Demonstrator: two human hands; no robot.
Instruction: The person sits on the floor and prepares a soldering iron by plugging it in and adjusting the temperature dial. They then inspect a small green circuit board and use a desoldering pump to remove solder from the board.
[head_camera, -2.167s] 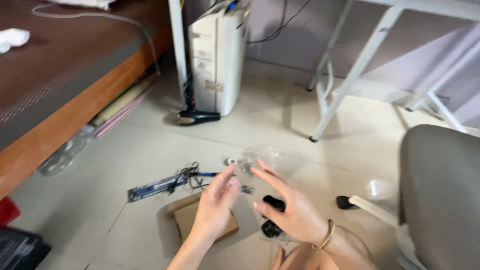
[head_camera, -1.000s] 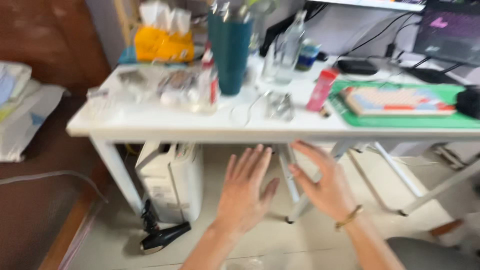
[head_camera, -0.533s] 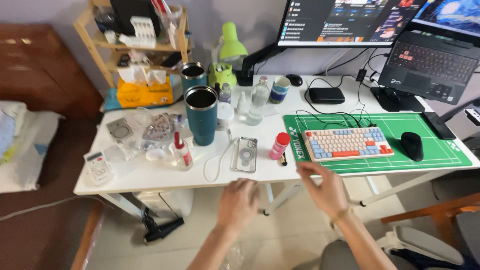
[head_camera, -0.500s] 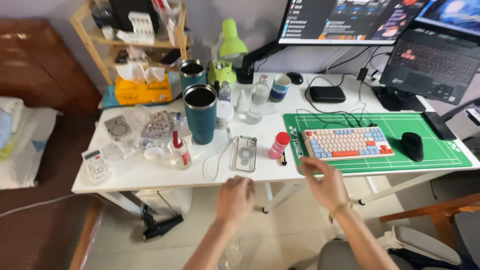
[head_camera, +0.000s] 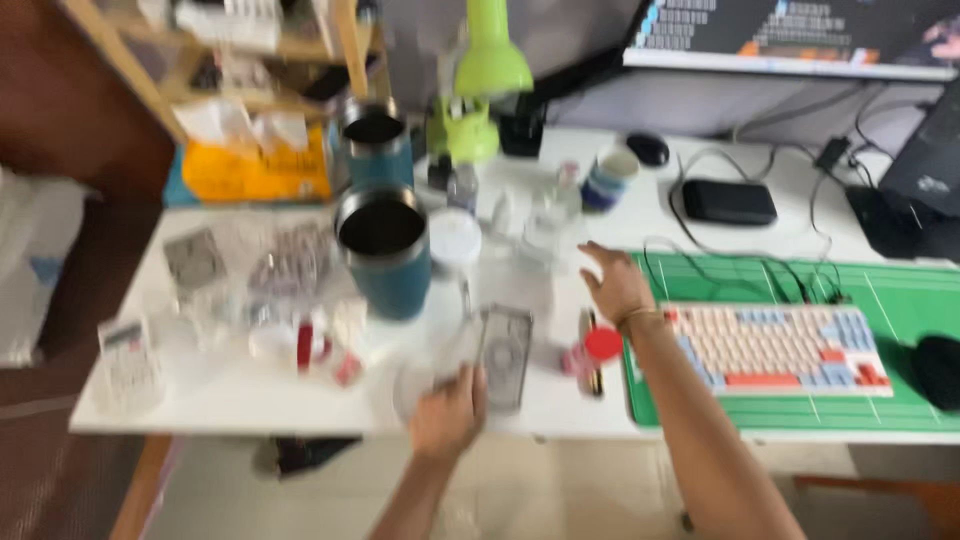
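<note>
The view is blurred. My left hand (head_camera: 447, 410) is at the front edge of the white desk (head_camera: 230, 400), fingers curled around what looks like a clear plastic piece (head_camera: 428, 372). Just right of it lies a flat grey device in a clear case (head_camera: 506, 352). My right hand (head_camera: 615, 285) reaches over the desk with fingers apart and holds nothing. It hovers near a clear bottle (head_camera: 545, 215), and a red-capped small bottle (head_camera: 598, 350) stands below its wrist. A pastel keyboard (head_camera: 770, 345) on a green mat (head_camera: 900, 300) lies right of my right forearm.
A tall teal tumbler (head_camera: 385, 250) stands mid-desk, a second one (head_camera: 375, 140) behind it beside a green lamp (head_camera: 485, 80). Small packets and bottles crowd the desk's left part. A yellow box (head_camera: 255, 170), black case (head_camera: 728, 200), black mouse (head_camera: 940, 370) and monitor (head_camera: 790, 35) are also there.
The view swung up from the floor to the desk and closed in. Both hands rose from below the desk edge; the right hand is now over the desktop, the left at its front edge.
</note>
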